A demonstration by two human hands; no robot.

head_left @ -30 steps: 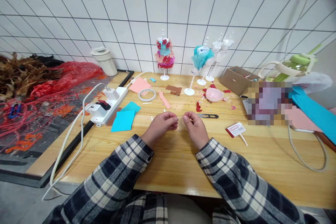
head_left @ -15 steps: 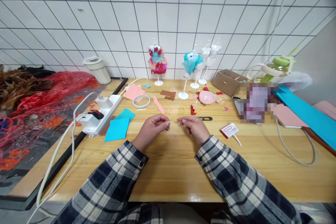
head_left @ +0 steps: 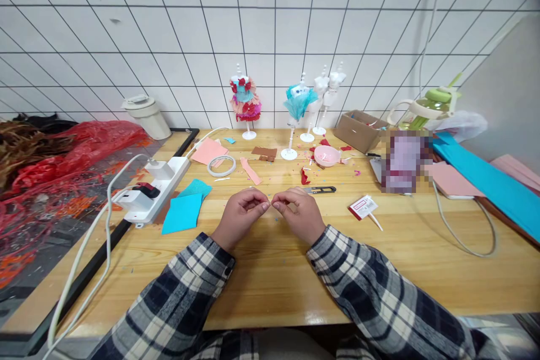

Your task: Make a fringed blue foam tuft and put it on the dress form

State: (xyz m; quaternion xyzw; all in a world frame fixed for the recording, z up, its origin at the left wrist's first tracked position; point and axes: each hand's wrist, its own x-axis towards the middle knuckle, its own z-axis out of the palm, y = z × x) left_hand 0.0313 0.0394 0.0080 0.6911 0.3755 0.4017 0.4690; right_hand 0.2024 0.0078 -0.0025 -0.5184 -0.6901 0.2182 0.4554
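Over the middle of the wooden table (head_left: 261,292), my left hand (head_left: 244,215) and my right hand (head_left: 298,214) meet at the fingertips. Both are closed in a pinch; whatever lies between the fingers is too small to make out. Just beyond my right hand are thread snips (head_left: 324,189) with black handles and a scrap of red paper (head_left: 304,176). To the left of my left hand lie blue paper sheets (head_left: 182,214). Past it are a pink paper strip (head_left: 250,171) and a roll of tape (head_left: 221,166).
A dressed mini mannequin (head_left: 245,102), one in blue ruffles (head_left: 300,102) and bare white ones (head_left: 333,90) stand near the tiled wall. A pink bowl (head_left: 327,156), cardboard box (head_left: 360,131) and labelled packet (head_left: 363,207) are to the right; a power strip (head_left: 169,183) is left.
My hands have come together from a small gap, and the fingertips now touch. The view has shifted slightly to the right.
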